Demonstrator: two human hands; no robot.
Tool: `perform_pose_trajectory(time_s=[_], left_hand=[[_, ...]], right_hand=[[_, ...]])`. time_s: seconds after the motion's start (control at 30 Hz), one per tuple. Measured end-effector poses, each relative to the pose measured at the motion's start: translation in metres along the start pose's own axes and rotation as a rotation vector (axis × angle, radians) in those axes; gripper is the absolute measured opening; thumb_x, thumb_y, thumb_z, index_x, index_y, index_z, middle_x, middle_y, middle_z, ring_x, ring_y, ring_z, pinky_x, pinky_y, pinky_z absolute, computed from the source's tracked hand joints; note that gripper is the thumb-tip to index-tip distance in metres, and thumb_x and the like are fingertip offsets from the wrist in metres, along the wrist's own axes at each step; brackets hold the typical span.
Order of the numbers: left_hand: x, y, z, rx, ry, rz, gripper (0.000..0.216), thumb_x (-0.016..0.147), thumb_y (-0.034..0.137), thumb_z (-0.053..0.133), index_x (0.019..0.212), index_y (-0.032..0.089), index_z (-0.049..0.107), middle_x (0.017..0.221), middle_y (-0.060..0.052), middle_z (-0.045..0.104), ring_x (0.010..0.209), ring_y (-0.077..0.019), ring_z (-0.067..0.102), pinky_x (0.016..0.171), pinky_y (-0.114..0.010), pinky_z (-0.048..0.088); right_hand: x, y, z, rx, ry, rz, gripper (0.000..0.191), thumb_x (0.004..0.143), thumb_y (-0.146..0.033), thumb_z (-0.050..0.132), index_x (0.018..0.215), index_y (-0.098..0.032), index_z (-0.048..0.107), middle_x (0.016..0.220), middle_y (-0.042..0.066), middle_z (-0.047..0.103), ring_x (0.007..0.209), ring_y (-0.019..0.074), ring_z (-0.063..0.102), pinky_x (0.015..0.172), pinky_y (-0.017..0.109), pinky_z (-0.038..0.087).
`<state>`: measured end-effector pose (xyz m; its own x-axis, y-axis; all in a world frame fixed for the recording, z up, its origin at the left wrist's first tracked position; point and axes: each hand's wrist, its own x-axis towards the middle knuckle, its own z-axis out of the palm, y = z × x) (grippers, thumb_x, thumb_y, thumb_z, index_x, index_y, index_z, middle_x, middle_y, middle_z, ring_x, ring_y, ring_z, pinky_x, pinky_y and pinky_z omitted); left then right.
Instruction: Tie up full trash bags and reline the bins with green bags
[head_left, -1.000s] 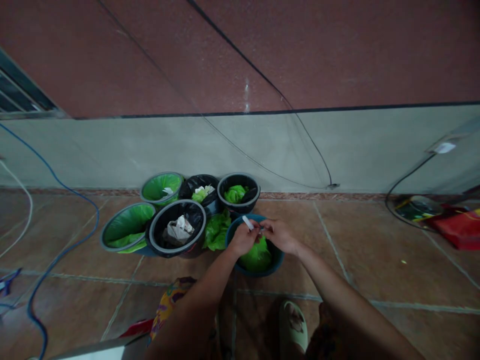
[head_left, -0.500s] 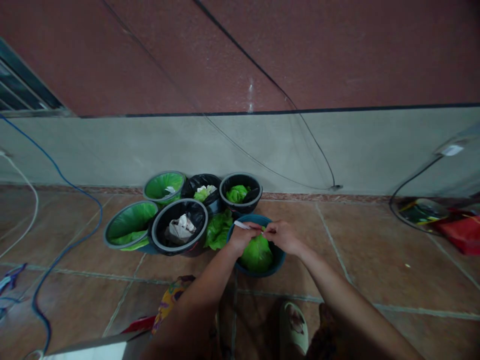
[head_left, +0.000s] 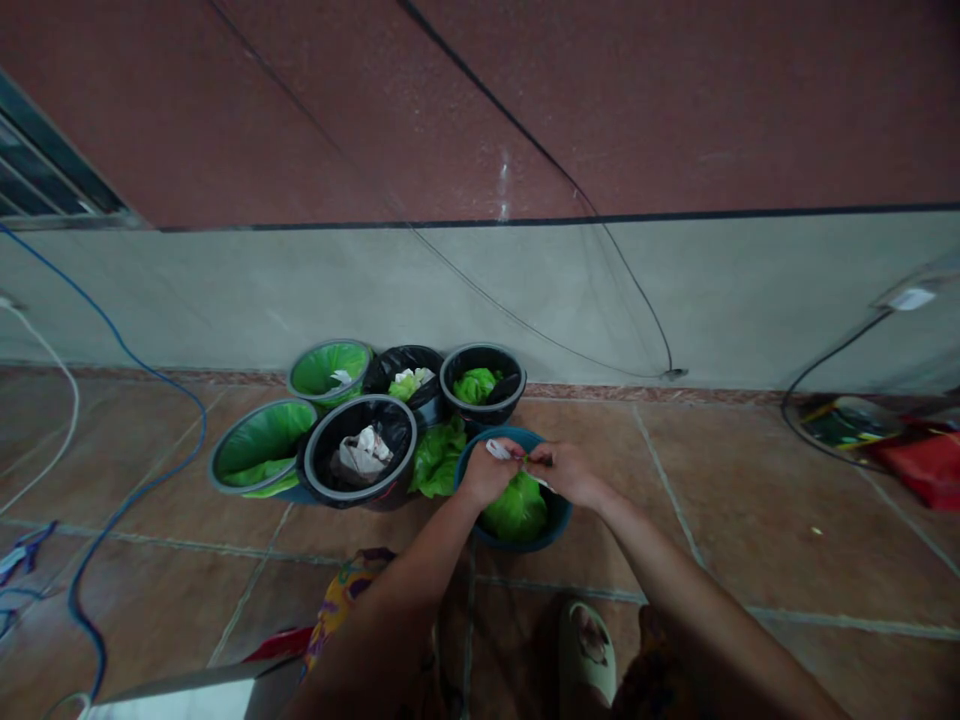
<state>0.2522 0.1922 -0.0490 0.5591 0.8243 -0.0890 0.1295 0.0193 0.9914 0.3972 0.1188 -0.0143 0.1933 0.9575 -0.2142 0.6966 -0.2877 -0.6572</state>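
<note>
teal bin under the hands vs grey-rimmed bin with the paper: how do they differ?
Liner: the round teal plastic bin has a green bag, the round grey-rimmed bin a black bag. Contents: the teal bin shows only its bag; the grey-rimmed bin holds crumpled white paper. The left hand and right hand are over the teal bin, none at the grey-rimmed bin. Shared: round, bag-lined, on the tiled floor.

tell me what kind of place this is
Probably a house's back area or porch, worked at floor level: brown floor tiles, a two-tone painted wall with loose cables, and small lined bins standing on the floor.
</note>
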Motion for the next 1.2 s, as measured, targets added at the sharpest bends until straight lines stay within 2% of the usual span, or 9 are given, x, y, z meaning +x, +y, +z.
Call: perform_pose_trajectory(time_s=[0.13, 0.37, 0.6, 0.73, 0.8, 0.9, 1.0, 1.1, 1.2], left_hand=[[-0.002, 0.002, 0.0, 0.18, -0.021, 0.078, 0.018, 0.07, 0.005, 0.057, 0.073, 0.017, 0.069, 0.072, 0.002, 0.069, 0.069, -0.0115, 0.061, 0.07, -0.023, 0.05], [-0.005, 0.002, 0.002, 0.283, 0.062, 0.242, 0.025, 0.076, 0.002, 0.052, 0.083, 0.018, 0.069, 0.085, -0.002, 0.071, 0.082, -0.0136, 0.064, 0.082, -0.027, 0.051], [-0.011, 0.009, 0.003, 0.372, 0.14, 0.288, 0.013, 0.08, 0.008, 0.055, 0.079, 0.018, 0.063, 0.082, -0.002, 0.063, 0.081, -0.0142, 0.06, 0.078, -0.026, 0.048], [-0.011, 0.013, 0.0, 0.371, 0.072, 0.255, 0.011, 0.08, 0.011, 0.055, 0.075, 0.018, 0.062, 0.077, 0.0, 0.061, 0.076, -0.0133, 0.058, 0.077, -0.025, 0.046], [-0.01, 0.014, -0.002, 0.336, 0.025, 0.236, 0.01, 0.08, 0.012, 0.055, 0.076, 0.018, 0.062, 0.076, 0.001, 0.061, 0.075, -0.0125, 0.057, 0.076, -0.024, 0.046], [-0.007, 0.012, -0.003, 0.258, -0.045, 0.207, 0.007, 0.078, 0.013, 0.057, 0.076, 0.018, 0.062, 0.073, 0.003, 0.06, 0.071, -0.0113, 0.055, 0.071, -0.022, 0.044], [-0.004, 0.008, -0.003, 0.212, -0.092, 0.189, 0.004, 0.078, 0.016, 0.059, 0.075, 0.017, 0.061, 0.071, 0.003, 0.059, 0.068, -0.0105, 0.053, 0.067, -0.022, 0.042], [-0.002, 0.004, -0.003, 0.195, -0.102, 0.173, 0.004, 0.077, 0.016, 0.06, 0.073, 0.017, 0.06, 0.069, 0.004, 0.057, 0.065, -0.0099, 0.051, 0.064, -0.021, 0.041], [-0.002, 0.005, -0.004, 0.188, -0.074, 0.172, 0.005, 0.077, 0.016, 0.059, 0.072, 0.017, 0.06, 0.069, 0.004, 0.057, 0.066, -0.01, 0.051, 0.065, -0.021, 0.041]], right_hand=[[0.004, -0.001, 0.002, 0.07, 0.052, -0.038, 0.021, 0.083, -0.02, 0.05, 0.088, -0.018, 0.07, 0.087, 0.005, 0.072, 0.08, 0.0159, 0.063, 0.072, 0.025, 0.044], [0.009, -0.005, 0.012, 0.309, -0.005, 0.012, 0.021, 0.083, -0.017, 0.045, 0.068, -0.018, 0.059, 0.062, -0.001, 0.058, 0.058, 0.0113, 0.052, 0.055, 0.023, 0.037], [0.002, -0.005, 0.005, 0.755, -0.173, 0.209, 0.019, 0.078, -0.034, 0.065, 0.072, -0.016, 0.061, 0.056, -0.003, 0.057, 0.05, 0.0082, 0.052, 0.05, 0.02, 0.04], [0.0, 0.001, 0.003, 0.887, -0.218, 0.225, 0.034, 0.064, -0.043, 0.079, 0.074, -0.015, 0.062, 0.058, -0.002, 0.06, 0.053, 0.0079, 0.054, 0.055, 0.021, 0.044], [-0.001, 0.004, 0.004, 0.893, -0.216, 0.224, 0.037, 0.062, -0.046, 0.08, 0.074, -0.015, 0.062, 0.058, -0.002, 0.059, 0.053, 0.008, 0.053, 0.056, 0.021, 0.044], [-0.002, 0.002, 0.005, 0.764, -0.192, 0.208, 0.027, 0.076, -0.043, 0.068, 0.075, -0.017, 0.059, 0.059, -0.003, 0.056, 0.054, 0.0091, 0.053, 0.055, 0.022, 0.043], [-0.003, -0.005, 0.001, 0.283, -0.079, 0.057, 0.017, 0.087, -0.028, 0.052, 0.074, -0.018, 0.056, 0.068, 0.001, 0.059, 0.063, 0.0126, 0.057, 0.062, 0.025, 0.045], [-0.003, -0.011, -0.003, -0.205, 0.064, -0.162, 0.019, 0.091, -0.023, 0.044, 0.08, -0.017, 0.058, 0.085, 0.009, 0.064, 0.08, 0.0176, 0.06, 0.074, 0.029, 0.045], [-0.002, -0.008, -0.005, -0.236, 0.094, -0.241, 0.025, 0.095, -0.025, 0.036, 0.088, -0.017, 0.059, 0.093, 0.01, 0.064, 0.086, 0.0188, 0.061, 0.079, 0.03, 0.045]])
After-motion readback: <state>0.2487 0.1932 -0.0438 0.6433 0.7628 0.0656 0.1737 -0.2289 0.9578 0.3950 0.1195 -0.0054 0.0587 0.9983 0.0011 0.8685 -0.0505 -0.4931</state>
